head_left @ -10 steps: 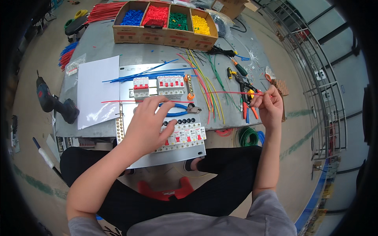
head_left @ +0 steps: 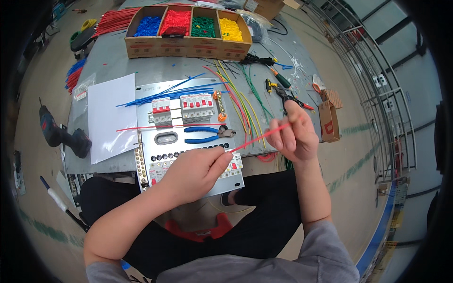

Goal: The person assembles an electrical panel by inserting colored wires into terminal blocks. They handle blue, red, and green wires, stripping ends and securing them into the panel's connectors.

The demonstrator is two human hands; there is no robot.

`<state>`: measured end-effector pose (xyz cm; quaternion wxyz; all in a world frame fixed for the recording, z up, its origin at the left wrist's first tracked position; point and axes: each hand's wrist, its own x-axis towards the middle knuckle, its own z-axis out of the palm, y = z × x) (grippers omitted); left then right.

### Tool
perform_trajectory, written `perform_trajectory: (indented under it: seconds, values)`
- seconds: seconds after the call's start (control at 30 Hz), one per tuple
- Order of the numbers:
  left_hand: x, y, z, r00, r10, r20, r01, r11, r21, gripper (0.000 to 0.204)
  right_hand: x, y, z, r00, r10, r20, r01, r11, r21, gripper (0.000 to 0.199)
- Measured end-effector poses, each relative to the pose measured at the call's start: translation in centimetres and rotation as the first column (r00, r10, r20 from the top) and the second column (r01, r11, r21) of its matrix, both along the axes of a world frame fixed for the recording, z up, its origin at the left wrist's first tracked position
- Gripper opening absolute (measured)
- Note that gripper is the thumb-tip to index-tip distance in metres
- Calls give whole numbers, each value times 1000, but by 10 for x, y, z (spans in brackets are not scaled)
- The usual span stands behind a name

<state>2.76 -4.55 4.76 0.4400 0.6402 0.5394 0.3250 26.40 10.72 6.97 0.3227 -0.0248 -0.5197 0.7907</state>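
Observation:
A red wire (head_left: 255, 140) stretches between my two hands above the right part of a metal mounting plate (head_left: 226, 185). My left hand (head_left: 196, 172) is closed on its left end, thumb against the fingers, covering part of the lower breaker row. My right hand (head_left: 299, 137) pinches the wire toward its other end, beyond the plate's right edge. Behind my left hand lie blue-handled cutters (head_left: 200, 140). Another red wire (head_left: 170, 126) crosses the plate below two breaker groups, a red-switched one (head_left: 161, 109) and a wider one (head_left: 197, 106). Blue wires (head_left: 174, 93) lie above them.
A divided cardboard box (head_left: 184, 48) of coloured small parts stands at the back. White paper (head_left: 112, 118) and a cordless drill (head_left: 61, 132) are at left. Yellow and green wires lie right of the plate, near a screwdriver (head_left: 282, 78), pliers (head_left: 283, 94) and a small carton (head_left: 329, 122).
My left hand has moved down and right and closed on the red wire. My right hand has come left and lower, so the wire now slants between both hands.

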Motion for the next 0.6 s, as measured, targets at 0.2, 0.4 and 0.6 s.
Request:
perform_trajectory:
  seconds: [0.2,0.4,0.6]
  values:
    - [11,3,-5,984,155,91,-148,985,-84,43,-27,4,-13,875,-295,384,292,954,69,22]
    - [11,7,-26,971,188,147,-177,980,-89,40,-38,5,-9,876,-319,363,317,946,68,26]
    - [9,4,-23,981,163,102,-154,984,-89,43,-17,20,-9,915,-282,289,311,949,-60,19]
